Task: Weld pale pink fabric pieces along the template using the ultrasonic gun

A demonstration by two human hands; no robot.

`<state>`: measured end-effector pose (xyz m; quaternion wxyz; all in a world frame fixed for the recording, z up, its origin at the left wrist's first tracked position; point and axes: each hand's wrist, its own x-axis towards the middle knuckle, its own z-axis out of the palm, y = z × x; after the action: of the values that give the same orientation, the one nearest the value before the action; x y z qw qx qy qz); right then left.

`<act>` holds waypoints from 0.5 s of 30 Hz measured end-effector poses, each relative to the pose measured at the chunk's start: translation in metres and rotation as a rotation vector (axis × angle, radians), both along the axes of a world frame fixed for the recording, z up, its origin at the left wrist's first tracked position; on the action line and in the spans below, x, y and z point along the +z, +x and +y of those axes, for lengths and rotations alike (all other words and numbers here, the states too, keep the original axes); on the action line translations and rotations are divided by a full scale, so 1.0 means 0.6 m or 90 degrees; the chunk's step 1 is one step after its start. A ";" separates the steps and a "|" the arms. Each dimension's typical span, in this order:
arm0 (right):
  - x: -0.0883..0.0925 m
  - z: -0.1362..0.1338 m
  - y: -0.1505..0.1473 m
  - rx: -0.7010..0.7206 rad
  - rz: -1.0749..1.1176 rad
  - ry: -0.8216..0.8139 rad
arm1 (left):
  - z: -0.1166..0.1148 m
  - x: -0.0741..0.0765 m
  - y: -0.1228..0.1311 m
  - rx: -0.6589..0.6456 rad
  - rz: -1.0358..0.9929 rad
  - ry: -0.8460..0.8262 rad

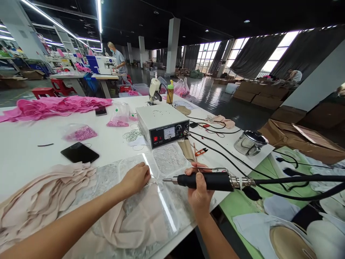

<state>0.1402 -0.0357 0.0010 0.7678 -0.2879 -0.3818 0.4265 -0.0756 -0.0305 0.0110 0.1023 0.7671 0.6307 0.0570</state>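
Note:
My right hand [198,189] is closed around a black handheld welding tool [207,181] held level, its metal tip pointing left and its cable running off right. My left hand [136,177] rests fingers curled on a beige fabric piece [137,219] that lies on a clear plate [167,201]. It seems to pinch a thin elastic loop at the fabric's edge, too small to be sure. The tool's tip is a short way right of the left hand.
A white control box [163,124] with a dial stands behind the plate. A stack of beige fabric [40,198] lies at left, a black phone [79,152], bags of pink beads [79,132], pink fabric [54,106], orange snips [201,151], and a steel pot [250,142]. A person works far behind.

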 end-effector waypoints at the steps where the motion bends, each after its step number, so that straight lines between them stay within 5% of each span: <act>1: -0.002 -0.002 0.005 0.000 -0.002 -0.005 | 0.006 0.000 0.003 0.009 -0.003 -0.013; 9: 0.000 -0.014 0.027 -0.035 0.010 -0.009 | 0.029 0.039 -0.045 0.157 -0.035 0.108; 15: -0.002 -0.028 -0.006 0.012 0.011 0.012 | -0.093 -0.003 -0.019 -0.078 -0.070 0.061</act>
<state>0.1366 -0.0525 -0.0001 0.7696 -0.2730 -0.3818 0.4328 -0.0868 -0.0865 0.0090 0.1037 0.8040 0.5725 0.1228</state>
